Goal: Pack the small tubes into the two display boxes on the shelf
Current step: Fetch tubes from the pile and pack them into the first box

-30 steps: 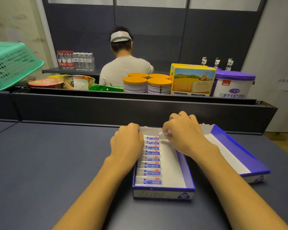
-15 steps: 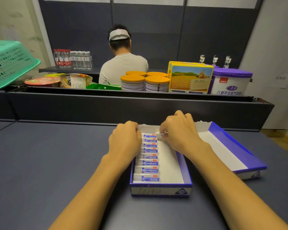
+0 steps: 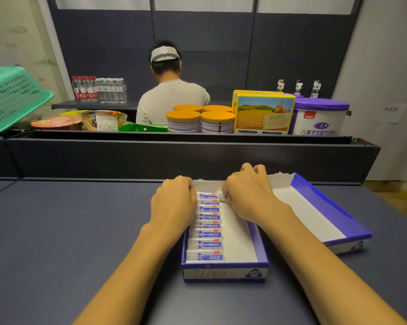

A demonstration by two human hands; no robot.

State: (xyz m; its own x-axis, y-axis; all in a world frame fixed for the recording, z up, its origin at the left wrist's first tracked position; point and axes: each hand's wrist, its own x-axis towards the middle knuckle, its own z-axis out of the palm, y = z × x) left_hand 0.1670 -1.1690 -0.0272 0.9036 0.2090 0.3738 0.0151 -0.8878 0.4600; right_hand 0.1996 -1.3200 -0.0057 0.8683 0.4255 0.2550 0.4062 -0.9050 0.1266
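A blue and white display box [image 3: 224,272] lies on the dark shelf in front of me. Several small white tubes with blue labels [image 3: 208,233] lie in a row along its left half; the right half shows bare white card. A second display box [image 3: 334,207] lies to the right, with no tubes showing in it. My left hand [image 3: 174,202] and my right hand [image 3: 247,193] are both at the far end of the row, fingers curled down on the two ends of the farthest tube [image 3: 208,196]. The fingertips are hidden.
A raised dark ledge [image 3: 174,156] runs across behind the boxes. Beyond it stand orange-lidded tins [image 3: 200,120], a yellow carton [image 3: 263,113], a purple-lidded tub [image 3: 320,118] and cup noodles [image 3: 57,121]. A green basket [image 3: 10,99] sits at far left. A person [image 3: 169,95] faces away.
Both hands stay at the far end of the tube row; my right hand has edged slightly left toward the row. The view has shifted a little.
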